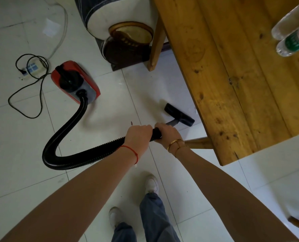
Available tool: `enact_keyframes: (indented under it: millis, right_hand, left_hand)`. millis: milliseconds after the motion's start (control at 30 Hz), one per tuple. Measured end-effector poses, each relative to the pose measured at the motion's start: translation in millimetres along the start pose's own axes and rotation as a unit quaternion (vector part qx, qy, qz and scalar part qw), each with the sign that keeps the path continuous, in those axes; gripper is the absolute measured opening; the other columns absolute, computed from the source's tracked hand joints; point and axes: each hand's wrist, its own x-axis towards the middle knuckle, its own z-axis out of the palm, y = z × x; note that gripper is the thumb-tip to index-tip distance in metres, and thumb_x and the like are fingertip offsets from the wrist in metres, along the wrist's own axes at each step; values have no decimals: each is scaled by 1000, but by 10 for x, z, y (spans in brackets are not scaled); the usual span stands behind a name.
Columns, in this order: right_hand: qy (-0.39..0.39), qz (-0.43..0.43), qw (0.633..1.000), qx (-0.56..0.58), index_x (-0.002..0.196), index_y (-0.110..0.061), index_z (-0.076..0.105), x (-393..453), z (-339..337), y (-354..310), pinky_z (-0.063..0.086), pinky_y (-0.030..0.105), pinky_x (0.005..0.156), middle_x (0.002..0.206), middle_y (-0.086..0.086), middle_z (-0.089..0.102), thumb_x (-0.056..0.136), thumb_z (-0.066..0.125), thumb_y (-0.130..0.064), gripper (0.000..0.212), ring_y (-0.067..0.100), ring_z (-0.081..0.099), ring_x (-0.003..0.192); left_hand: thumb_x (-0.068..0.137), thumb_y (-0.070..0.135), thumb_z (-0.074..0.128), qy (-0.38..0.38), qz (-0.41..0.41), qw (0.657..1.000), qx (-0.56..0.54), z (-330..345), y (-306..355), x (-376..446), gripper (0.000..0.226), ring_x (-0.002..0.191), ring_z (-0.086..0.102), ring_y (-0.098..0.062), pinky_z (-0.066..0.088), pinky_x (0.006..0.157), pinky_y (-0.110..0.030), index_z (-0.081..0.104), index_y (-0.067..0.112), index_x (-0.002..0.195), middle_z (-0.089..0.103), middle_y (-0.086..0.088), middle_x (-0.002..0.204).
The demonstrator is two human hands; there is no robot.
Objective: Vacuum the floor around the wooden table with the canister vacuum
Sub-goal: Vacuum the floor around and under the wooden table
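Leftmost, a power strip [31, 69] lay on the white tiled floor [14, 130], its black cord [25, 102] looping toward the red canister vacuum [75, 81]. From the canister a ribbed black hose [64, 137] curved down and back up to the person's hands. The left hand [138, 137] was wrapped around the hose end; the right hand [168, 135] grasped the black handle just ahead of it, both clenched on the wand. Beyond them the floor nozzle [179, 114] sat flat on the tiles, just beside the near edge of the wooden desk [232, 75]. To do this pass well, the nozzle would probably need to stay flat while sliding under the desk's edge and around its leg [155, 46], with hose slack kept clear of the feet. A small dark speck [131, 122] lay on the tile left of the nozzle. Behind the leg stood a padded piece of furniture [120, 23]; on the desk, far right, two plastic bottles [292, 32] lay blurred.
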Motion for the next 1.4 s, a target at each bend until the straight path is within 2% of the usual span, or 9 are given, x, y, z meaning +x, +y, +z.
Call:
enact_keyframes:
  millis: [133,300,500,700,1100,1400]
  right_hand:
    - [-14,-13,1000,-18,105,-13,54,-169,210,-300,51,33,76,101,5,62,84,66,-24,27,24,62,92]
    - [-26,-21,999,13,106,-12,54,-482,601,-766,51,37,82,104,9,64,81,68,-22,30,29,62,96]
    - [-49,-39,998,18,110,-9,54,-969,1108,-1306,49,37,86,108,11,65,83,66,-21,31,29,61,101]
    - [-47,-31,998,32,109,-8,54,-1472,1555,-1528,50,39,87,106,12,66,83,65,-18,31,29,62,100]
    - [7,58,993,107,105,-11,55,-2429,1887,-937,49,32,79,101,9,67,82,65,-17,25,27,63,96]
    - [58,104,981,153,106,-10,57,-2981,1882,-157,51,31,81,102,9,66,82,66,-14,26,26,64,96]
  left_hand:
    - [92,18,53,-7,-12,1000,1,116,-185,-350,19,65,49,-15,37,61,-26,49,16,111,59,2,88]
    - [91,18,54,-39,-12,999,26,290,-454,-905,23,81,63,-17,39,62,-26,48,18,113,61,1,96]
    - [91,18,53,-72,-4,996,44,558,-695,-1676,26,90,64,-20,42,67,-28,49,18,116,60,-3,104]
    - [89,18,53,-72,23,995,65,872,-680,-2254,27,92,63,-21,40,69,-27,51,19,117,59,-3,107]
    - [87,19,54,-43,140,985,86,1077,138,-2587,21,86,63,-20,41,70,-28,55,18,108,61,-2,99]
    - [85,16,57,-58,178,975,118,1066,1123,-2513,24,86,63,-22,44,71,-30,57,15,110,62,-5,100]
